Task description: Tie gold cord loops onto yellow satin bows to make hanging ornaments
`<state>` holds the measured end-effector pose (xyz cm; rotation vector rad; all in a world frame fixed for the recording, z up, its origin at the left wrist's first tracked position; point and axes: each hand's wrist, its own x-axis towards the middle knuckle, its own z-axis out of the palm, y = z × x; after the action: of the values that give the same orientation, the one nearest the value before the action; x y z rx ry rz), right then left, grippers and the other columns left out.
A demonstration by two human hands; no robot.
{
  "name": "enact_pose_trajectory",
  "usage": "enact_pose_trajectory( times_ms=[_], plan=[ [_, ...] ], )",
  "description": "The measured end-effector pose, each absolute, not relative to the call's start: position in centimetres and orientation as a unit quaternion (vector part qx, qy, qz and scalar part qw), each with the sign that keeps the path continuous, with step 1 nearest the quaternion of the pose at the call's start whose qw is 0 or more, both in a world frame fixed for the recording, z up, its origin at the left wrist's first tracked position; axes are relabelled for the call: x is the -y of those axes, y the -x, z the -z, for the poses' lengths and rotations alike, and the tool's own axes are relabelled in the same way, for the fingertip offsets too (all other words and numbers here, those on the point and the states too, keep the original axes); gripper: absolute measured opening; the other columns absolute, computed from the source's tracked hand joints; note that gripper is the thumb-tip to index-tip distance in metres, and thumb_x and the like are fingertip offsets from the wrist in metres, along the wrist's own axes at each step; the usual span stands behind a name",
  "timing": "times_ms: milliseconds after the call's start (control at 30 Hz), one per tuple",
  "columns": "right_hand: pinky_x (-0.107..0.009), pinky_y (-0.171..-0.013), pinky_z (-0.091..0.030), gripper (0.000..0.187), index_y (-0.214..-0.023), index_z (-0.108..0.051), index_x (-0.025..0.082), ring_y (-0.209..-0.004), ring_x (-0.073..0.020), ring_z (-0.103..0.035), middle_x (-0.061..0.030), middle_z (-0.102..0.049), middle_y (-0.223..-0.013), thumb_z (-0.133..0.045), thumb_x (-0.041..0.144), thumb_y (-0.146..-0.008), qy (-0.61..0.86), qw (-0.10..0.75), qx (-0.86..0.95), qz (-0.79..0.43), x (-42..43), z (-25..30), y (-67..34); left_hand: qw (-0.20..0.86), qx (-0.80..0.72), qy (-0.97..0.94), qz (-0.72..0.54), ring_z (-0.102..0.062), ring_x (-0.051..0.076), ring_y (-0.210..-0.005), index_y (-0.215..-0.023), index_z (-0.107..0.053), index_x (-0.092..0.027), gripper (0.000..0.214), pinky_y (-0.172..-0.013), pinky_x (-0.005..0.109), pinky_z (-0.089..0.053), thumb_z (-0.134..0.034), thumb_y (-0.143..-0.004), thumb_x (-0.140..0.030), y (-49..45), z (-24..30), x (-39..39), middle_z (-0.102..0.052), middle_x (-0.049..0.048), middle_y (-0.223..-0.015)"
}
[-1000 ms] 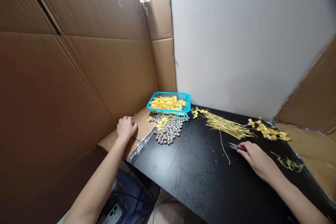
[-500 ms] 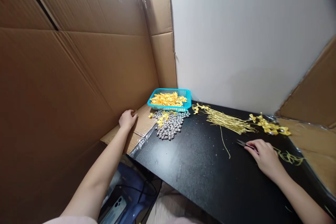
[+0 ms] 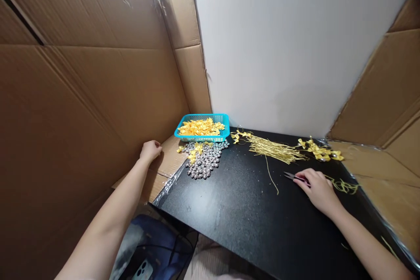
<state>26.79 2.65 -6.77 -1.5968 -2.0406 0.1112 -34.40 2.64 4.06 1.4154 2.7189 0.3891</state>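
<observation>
Nearest to me, below the near edge of the black table, a phone lies on something blue. Above the table my right hand has its grip closed on the scissors, blades pointing left, over toward the middle of the table; I read the hold, fingers around the handles and tips free, as one that leaves the blades clear. A tangle of thin cord lies just beyond that wrist, near the right edge, and a single loose cord curves out left of the blades. Farther over, the beads lie massed with a few bows on top, likely kept in one patch because round things roll. My left hand rests on the cardboard beside the table, fingers curled; I cannot tell whether they pinch anything. Past the scissors, the cord bundle lies with its strands roughly parallel, which should make one easy to pick out, and bows with beads sit at its right end. Farthest back, the blue basket stands close to the wall, its sides presumably there to keep the heaped yellow bows from spreading.
</observation>
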Motion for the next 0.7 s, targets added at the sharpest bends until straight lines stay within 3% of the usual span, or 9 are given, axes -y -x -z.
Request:
enact_pose_trajectory(
  times_ms=[267,433,500,567,700],
  plan=[
    [-0.042,-0.075,-0.042,0.039,-0.085,-0.066,0.026,-0.091,-0.0287,-0.06,-0.0063,-0.069,-0.093,-0.044,0.059,-0.084,0.595,0.277,0.753,-0.044,-2.8,6.8,-26.9,0.016,-0.882,-0.453,-0.129,-0.063,0.024,-0.105,-0.121,-0.058,-0.017,0.034,-0.086,0.042,-0.055,-0.061,-0.091,-0.032,33.4,-5.0,-2.7,-0.061,0.0098,-0.121],
    [-0.044,-0.075,-0.041,0.037,-0.084,-0.066,0.025,-0.09,-0.0301,-0.059,-0.0073,-0.069,-0.092,-0.047,0.057,-0.084,0.582,0.297,0.754,-0.067,-2.8,6.7,-26.7,-0.033,-0.873,-0.452,-0.181,-0.064,0.023,-0.101,-0.117,-0.06,-0.017,0.031,-0.083,0.04,-0.055,-0.061,-0.091,-0.033,31.5,-8.6,-2.2,-0.063,0.0082,-0.116],
    [-0.045,-0.076,-0.041,0.035,-0.084,-0.066,0.024,-0.088,-0.0301,-0.058,-0.0081,-0.068,-0.091,-0.048,0.054,-0.085,0.577,0.3,0.756,-0.073,-2.7,6.1,-26.3,-0.054,-0.85,-0.479,-0.213,-0.065,0.021,-0.093,-0.106,-0.064,-0.014,0.025,-0.08,0.038,-0.055,-0.059,-0.092,-0.034,29.7,-10.9,-2.3,-0.067,0.0065,-0.105],
    [-0.044,-0.078,-0.041,0.03,-0.084,-0.065,0.023,-0.09,-0.0292,-0.058,-0.0085,-0.068,-0.091,-0.049,0.049,-0.087,0.583,0.293,0.755,-0.068,-2.3,5.2,-25.5,-0.052,-0.809,-0.531,-0.245,-0.066,0.02,-0.083,-0.092,-0.07,-0.013,0.021,-0.073,0.029,-0.052,-0.059,-0.089,-0.031,26.5,-12.9,-3.0,-0.071,0.0052,-0.086],
    [-0.042,-0.085,-0.043,0.019,-0.088,-0.065,0.021,-0.098,-0.0247,-0.057,-0.0075,-0.067,-0.098,-0.056,0.037,-0.09,0.606,0.253,0.752,-0.065,-1.7,3.6,-23.8,0.041,-0.68,-0.678,-0.276,-0.058,0.014,-0.056,-0.075,-0.073,-0.018,0.024,-0.054,0.024,-0.043,-0.065,-0.078,-0.041,14.8,-15.6,-5.7,-0.065,-0.0011,-0.058]
  ],
)
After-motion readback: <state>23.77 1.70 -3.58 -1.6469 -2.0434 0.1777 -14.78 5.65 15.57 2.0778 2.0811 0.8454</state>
